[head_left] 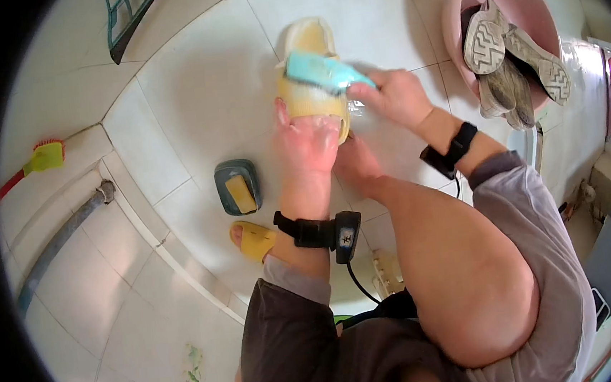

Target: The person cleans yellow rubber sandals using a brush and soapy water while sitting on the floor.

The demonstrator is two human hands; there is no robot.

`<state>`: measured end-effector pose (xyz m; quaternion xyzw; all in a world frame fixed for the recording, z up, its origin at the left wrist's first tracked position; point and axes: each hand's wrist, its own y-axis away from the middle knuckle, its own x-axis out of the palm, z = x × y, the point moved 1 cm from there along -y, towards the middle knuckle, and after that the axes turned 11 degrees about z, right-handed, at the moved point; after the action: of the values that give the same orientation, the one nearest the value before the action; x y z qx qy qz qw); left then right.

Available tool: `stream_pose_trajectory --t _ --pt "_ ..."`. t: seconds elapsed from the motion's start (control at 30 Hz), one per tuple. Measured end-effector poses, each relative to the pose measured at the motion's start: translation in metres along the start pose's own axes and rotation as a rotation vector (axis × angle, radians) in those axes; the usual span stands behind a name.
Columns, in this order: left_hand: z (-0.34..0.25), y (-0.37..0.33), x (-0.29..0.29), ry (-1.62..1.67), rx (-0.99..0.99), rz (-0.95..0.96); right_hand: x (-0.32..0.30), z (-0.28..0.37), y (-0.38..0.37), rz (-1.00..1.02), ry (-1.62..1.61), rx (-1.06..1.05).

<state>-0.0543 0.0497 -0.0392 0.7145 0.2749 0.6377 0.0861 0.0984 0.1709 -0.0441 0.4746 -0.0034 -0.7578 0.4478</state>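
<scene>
- Slipper point(317, 105) is ahead of you, over the tiled floor point(200, 131); your left hand point(308, 145) has its grip clamped on the near end, fingertips hidden.
- Your right hand point(399, 97) has its grip closed around the turquoise brush point(321, 70).
- Scrubbing seems the step in hand; the next stroke calls for a steady left hold.
</scene>
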Motion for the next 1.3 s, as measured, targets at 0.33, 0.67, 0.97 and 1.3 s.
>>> stream_pose_trajectory --t 0.33,0.67,0.97,1.3 --pt "0.0 0.002 0.011 0.01 -0.042 -0.055 -0.01 0.0 0.001 0.043 -0.103 0.07" --pt "-0.004 0.001 0.018 -0.031 -0.027 -0.035 -0.008 0.006 0.018 0.057 0.037 0.015" --pt "0.01 0.0 0.012 -0.077 -0.053 0.045 -0.023 0.021 0.018 0.102 -0.032 0.075" --pt "-0.009 0.007 -0.02 -0.934 -0.035 0.132 -0.025 0.027 0.026 0.269 -0.013 0.102"
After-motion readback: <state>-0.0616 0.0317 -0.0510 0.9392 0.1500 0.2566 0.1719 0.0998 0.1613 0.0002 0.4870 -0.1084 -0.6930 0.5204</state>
